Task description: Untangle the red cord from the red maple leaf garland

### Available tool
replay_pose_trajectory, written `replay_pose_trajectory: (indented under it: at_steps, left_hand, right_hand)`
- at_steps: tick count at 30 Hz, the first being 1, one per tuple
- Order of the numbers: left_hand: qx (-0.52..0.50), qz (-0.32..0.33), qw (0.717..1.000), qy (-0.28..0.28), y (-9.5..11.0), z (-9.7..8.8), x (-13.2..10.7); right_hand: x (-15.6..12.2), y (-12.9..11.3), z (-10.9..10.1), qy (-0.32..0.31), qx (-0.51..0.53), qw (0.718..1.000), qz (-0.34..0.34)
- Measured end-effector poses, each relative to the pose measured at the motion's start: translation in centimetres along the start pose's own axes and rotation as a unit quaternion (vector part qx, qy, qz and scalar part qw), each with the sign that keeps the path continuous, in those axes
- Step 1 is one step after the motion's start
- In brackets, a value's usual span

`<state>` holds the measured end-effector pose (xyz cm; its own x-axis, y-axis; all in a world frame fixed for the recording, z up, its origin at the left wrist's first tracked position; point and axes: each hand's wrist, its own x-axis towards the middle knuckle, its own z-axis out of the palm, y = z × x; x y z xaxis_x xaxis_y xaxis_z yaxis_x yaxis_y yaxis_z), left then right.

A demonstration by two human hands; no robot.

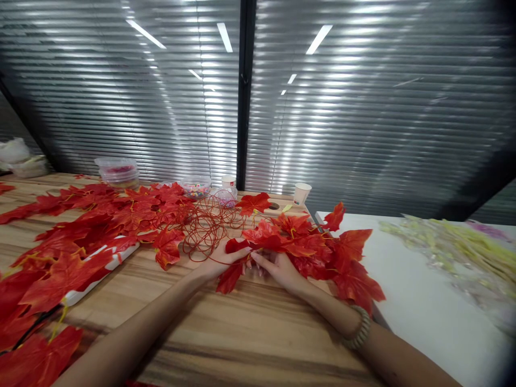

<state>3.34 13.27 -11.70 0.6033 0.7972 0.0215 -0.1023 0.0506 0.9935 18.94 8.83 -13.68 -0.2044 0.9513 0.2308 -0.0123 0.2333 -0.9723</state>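
Note:
Both hands meet over the wooden table at a bunch of red artificial maple leaves (310, 250). My left hand (226, 257) pinches the near left side of the bunch, its thumb lying along a leaf. Close beside it, my right hand (280, 269) is closed on the same leaves, thumb toward the left one. The stem or cord between the fingertips is too small to make out. A tangle of thin red cord (205, 226) lies just behind my left hand, and a strand runs to the fingers. One leaf (230, 277) hangs below the fingertips.
More red maple leaf garlands (108, 215) spread over the left of the table (242, 333), partly covering a white tray-like object (100, 269). Tubs of beads (196, 186), stacked plastic containers (118, 171) and a paper cup (302, 193) stand behind. Yellowish strands (455, 244) lie on the white table.

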Motion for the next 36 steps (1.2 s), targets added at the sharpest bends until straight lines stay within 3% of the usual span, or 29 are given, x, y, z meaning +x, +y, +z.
replay_pose_trajectory:
  at_steps: [13,28,36]
  left_hand:
    - [-0.004,-0.006,1.000,-0.013,0.2,0.1,-0.1]
    - [0.014,0.018,1.000,-0.004,-1.1,-0.4,0.3]
    - [0.040,-0.002,0.999,0.002,-0.8,-0.5,0.1]
  right_hand:
    - [0.0,0.0,0.0,-0.002,-0.009,1.000,0.002]
    - [-0.1,0.2,-0.1,-0.010,-0.034,0.999,-0.005]
    - [-0.1,0.2,-0.1,-0.013,-0.042,0.999,-0.001]
